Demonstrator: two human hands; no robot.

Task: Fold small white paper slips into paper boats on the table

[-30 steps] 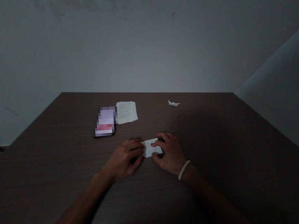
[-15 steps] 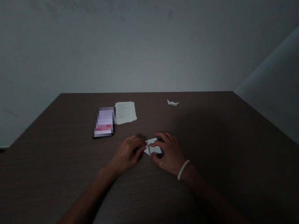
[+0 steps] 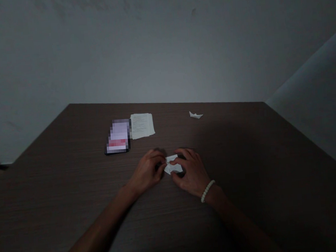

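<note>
A small sheet of printed paper [image 3: 176,167], partly folded, lies on the table between my two hands. My left hand [image 3: 149,168] pinches the paper's left edge between thumb and fingers. From the right, my right hand [image 3: 190,171] curls over the sheet, its thumb at the near edge and fingertips pressing on the middle and the far edge. A bracelet of pale beads [image 3: 207,191] circles the right wrist. The fingers cover parts of the paper's left and right sides.
On the dark wooden table [image 3: 59,179], a phone [image 3: 118,136] with a blurred lit screen lies left, touching or nearly touching a stack of printed paper slips [image 3: 142,126]. A folded paper boat [image 3: 196,115] sits farther back. A wall [image 3: 163,57] rises behind the table.
My left fingers have moved slightly right over the paper, and the raised fold at its left side now looks flatter. My right hand keeps nearly the same place on the sheet.
</note>
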